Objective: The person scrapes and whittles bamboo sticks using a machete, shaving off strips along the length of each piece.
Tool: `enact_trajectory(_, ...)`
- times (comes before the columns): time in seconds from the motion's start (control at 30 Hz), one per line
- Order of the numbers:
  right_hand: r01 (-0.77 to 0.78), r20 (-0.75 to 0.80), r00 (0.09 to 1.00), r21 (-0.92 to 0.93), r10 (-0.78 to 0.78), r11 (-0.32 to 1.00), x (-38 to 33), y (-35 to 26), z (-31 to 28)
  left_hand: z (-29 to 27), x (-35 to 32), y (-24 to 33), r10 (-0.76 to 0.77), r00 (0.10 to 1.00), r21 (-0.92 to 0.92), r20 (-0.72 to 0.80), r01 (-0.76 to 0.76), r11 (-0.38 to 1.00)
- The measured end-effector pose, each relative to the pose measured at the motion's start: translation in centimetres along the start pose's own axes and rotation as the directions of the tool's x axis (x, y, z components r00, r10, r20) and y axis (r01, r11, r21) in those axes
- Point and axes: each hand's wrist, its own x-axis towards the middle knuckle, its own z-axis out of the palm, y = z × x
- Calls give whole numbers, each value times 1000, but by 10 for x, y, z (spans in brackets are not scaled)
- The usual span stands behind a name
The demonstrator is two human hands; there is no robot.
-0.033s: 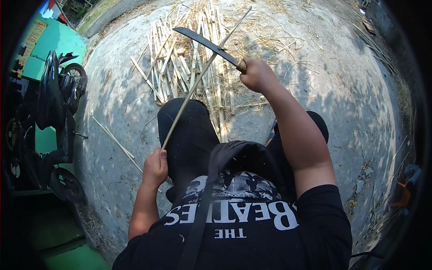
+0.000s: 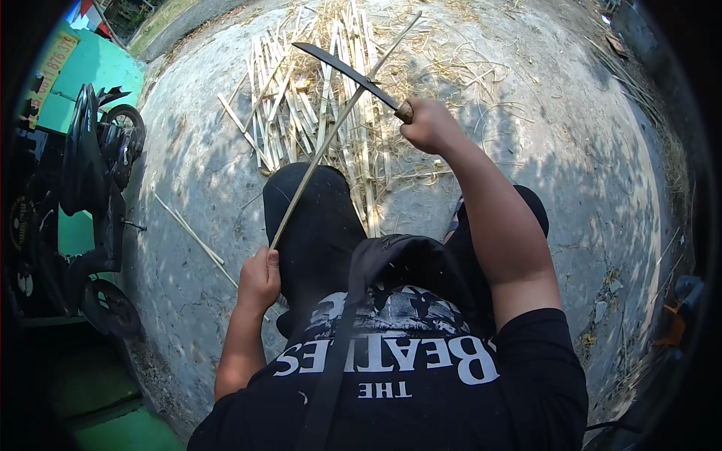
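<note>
My left hand (image 2: 259,276) grips the near end of a long thin bamboo strip (image 2: 331,135) that slants up and away over my black-trousered knee. My right hand (image 2: 430,124) holds the wooden handle of a curved dark-bladed knife (image 2: 342,71), arm stretched forward. The blade lies across the strip about two thirds of the way up. Beyond the knife a heap of split bamboo strips (image 2: 301,98) lies on the concrete ground.
A parked motorcycle (image 2: 90,195) stands at the left by a green wall (image 2: 98,83). Two loose bamboo strips (image 2: 192,237) lie on the ground left of my knee. Dry grass and shavings scatter at the far edge and right side.
</note>
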Motion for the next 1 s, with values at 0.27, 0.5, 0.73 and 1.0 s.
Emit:
enact_trajectory(0.27,140,-131,984,135,-122,981,-5,-5,8,5,-1,-3,-11,1000,-18,14,12,1000)
enact_trajectory(0.5,473,-151,832,-309,-534,825,-17,-16,22,-14,-12,-17,-33,977,-199,211,76,977)
enact_trajectory(0.73,-105,-137,986,-83,93,991,-13,-6,39,-11,-10,-7,-59,980,-212,192,100,972)
enact_trajectory(1.0,-11,-236,970,210,62,978,-23,-7,42,5,-15,-18,-104,972,-292,212,165,942)
